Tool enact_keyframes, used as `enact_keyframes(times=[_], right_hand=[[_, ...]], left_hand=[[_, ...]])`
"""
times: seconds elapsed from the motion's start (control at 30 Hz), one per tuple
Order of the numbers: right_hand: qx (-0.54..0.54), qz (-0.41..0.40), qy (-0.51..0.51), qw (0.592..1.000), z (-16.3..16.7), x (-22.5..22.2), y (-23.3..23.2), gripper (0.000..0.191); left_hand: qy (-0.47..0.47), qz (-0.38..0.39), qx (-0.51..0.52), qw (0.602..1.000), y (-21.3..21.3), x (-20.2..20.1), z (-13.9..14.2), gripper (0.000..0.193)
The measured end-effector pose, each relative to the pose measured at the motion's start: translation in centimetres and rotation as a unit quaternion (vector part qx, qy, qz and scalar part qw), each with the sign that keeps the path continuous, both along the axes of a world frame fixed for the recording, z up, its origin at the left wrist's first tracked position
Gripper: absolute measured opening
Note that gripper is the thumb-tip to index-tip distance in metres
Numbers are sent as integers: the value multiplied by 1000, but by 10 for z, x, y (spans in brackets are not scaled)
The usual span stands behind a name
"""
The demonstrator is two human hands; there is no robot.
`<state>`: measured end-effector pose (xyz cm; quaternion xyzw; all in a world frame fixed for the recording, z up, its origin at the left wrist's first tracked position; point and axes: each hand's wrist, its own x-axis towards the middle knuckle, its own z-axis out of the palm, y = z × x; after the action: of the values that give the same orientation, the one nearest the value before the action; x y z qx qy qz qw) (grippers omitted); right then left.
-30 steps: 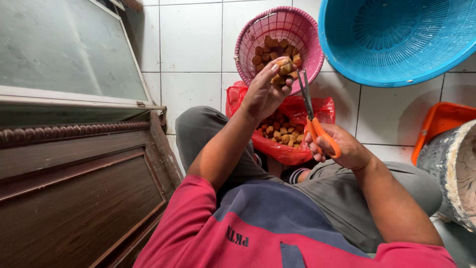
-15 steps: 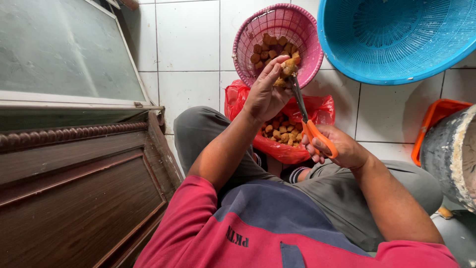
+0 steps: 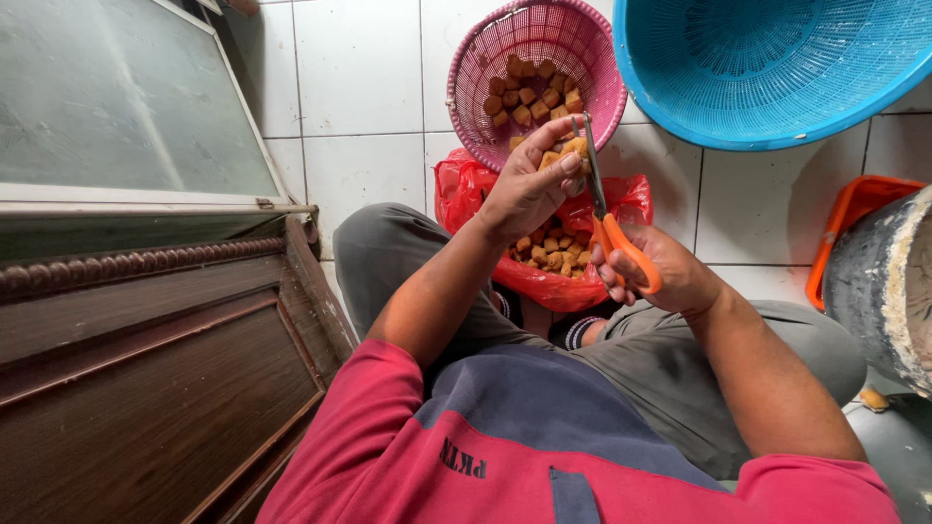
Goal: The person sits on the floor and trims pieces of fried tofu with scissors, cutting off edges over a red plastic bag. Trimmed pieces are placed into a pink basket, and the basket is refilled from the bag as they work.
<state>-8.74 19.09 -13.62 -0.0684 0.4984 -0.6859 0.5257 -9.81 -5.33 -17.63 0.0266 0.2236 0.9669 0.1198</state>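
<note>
My left hand (image 3: pixel 529 184) pinches a small brown tofu puff (image 3: pixel 563 153) above a red plastic bag (image 3: pixel 563 281) filled with more puffs. My right hand (image 3: pixel 655 267) grips orange-handled scissors (image 3: pixel 607 209), blades pointing up against the puff. Just beyond, on the white tiled floor, a pink mesh basket (image 3: pixel 485 58) holds several cut brown pieces. I sit on the floor with the bag between my knees.
A large blue plastic basket (image 3: pixel 777 68) lies at the upper right. An orange container (image 3: pixel 854 223) and a grey round drum (image 3: pixel 888 281) stand at the right. A dark wooden frame with a glass pane (image 3: pixel 126 243) fills the left side.
The scissors have tilted more upright and closed in on the puff in my left hand. Both hands stay above the red bag.
</note>
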Motion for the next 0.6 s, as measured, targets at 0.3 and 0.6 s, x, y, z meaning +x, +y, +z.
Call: enact_keyframes(times=[0.3,0.6], right_hand=[[110,-93,89,985,14,-3,-10,28],[143,-13,58,988,10,2,-8,30]], left_hand=[[-199,194,-157,948,-24,-58,-33,60],[-47,87,101,990,-26,-42,-22,52]])
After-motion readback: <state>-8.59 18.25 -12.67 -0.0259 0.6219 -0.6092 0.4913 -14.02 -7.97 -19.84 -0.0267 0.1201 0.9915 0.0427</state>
